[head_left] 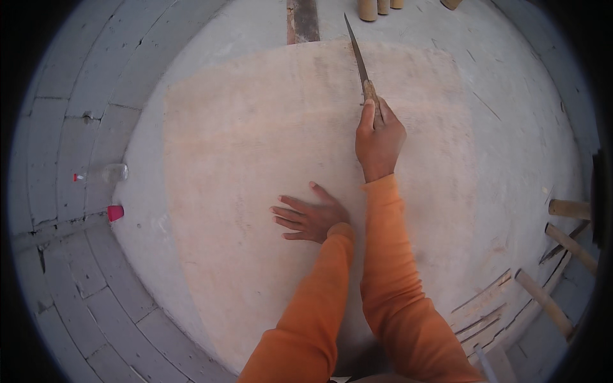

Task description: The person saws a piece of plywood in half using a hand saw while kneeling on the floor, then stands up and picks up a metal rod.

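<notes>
One long wooden-handled knife (362, 67) is sitting at one o'clock, reaching past the pale plywood sheet (236, 140), tip pointing just short of twelve; right hand (380, 138), at two, is wrapping its handle in a closed grip, probably aiming the blade outward for safety. Left hand (313, 218), near centre toward six, is lying flat, fingers spread, grasping nothing, seemingly taking weight.

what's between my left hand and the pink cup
The head view shows pale board, then a strip of grey surface, between your left hand and the pink cup.
</notes>
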The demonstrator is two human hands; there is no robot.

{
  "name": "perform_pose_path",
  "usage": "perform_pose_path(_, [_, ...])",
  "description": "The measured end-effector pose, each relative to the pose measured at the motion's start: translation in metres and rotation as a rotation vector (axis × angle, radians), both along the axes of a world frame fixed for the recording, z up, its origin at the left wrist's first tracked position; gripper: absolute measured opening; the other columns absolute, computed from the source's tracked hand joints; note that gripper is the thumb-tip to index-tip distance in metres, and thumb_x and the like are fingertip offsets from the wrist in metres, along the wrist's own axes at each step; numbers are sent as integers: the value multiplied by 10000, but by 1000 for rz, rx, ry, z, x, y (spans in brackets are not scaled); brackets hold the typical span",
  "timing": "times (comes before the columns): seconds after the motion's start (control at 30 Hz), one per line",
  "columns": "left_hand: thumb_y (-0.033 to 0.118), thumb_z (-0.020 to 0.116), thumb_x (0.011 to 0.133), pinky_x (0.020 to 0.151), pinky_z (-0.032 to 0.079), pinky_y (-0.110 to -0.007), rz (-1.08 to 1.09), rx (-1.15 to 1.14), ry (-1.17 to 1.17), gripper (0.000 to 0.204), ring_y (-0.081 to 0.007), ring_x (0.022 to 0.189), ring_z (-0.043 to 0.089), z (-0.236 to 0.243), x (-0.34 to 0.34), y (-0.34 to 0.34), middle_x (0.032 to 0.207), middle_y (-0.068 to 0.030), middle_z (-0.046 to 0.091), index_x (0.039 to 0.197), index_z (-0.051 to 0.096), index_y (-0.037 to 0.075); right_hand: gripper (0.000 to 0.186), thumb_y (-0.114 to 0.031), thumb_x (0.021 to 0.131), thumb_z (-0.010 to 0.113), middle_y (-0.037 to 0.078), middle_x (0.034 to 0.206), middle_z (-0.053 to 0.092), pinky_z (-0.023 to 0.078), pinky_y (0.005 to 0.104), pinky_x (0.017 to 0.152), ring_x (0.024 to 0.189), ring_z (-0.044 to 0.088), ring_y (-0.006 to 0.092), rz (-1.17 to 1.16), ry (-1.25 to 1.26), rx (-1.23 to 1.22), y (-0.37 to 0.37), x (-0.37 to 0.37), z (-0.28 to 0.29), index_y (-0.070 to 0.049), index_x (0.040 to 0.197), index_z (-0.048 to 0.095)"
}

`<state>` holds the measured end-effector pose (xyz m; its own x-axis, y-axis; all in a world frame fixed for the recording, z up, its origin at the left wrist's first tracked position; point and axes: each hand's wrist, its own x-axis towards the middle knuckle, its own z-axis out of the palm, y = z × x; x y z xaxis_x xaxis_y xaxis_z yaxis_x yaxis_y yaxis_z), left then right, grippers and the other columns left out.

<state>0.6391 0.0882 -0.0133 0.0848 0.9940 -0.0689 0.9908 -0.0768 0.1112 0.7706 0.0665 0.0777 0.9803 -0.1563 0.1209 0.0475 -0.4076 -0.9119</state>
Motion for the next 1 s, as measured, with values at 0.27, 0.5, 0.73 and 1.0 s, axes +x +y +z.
perform_pose_path(0.27, [662, 430, 1004, 1243, 146, -626, 10, 135, -4, 840, -352, 1574, 197, -11, -4, 8, 1687, -193, 238, 1611, 303, 95, 265, -110, 1012, 615, 157, 743, 723, 502, 322, 547, 594, 641, 124, -42, -16, 119, 2, -41, -5, 90, 1172, 686])
perform_pose_path(0.5, [659, 428, 1006, 1240, 148, -628, 8, 89, 12, 841, -354, 1576, 193, -12, -5, 8, 1691, -193, 228, 1615, 297, 95, 255, -98, 1011, 606, 176, 773, 729, 504, 307, 545, 587, 657, 131, -71, -198, 40, 0, -66, -11, 82, 1171, 688])
perform_pose_path(0.73, [651, 421, 1011, 1242, 129, -631, -9, 31, -22, 838, -351, 1583, 166, -4, 2, 1, 1696, -206, 203, 1620, 282, 93, 269, -94, 1003, 620, 189, 748, 716, 493, 320, 516, 550, 626, 151, -30, -53, 22, 3, 0, -2, 78, 1198, 688])
perform_pose_path(1.0, [640, 422, 1016, 1229, 154, -646, 7, 57, -11, 826, -369, 1574, 187, -3, -6, 12, 1688, -215, 219, 1611, 295, 82, 304, -97, 1007, 611, 212, 793, 731, 545, 312, 589, 660, 722, 194, -56, -168, 22, -8, -108, -5, 104, 1230, 663])
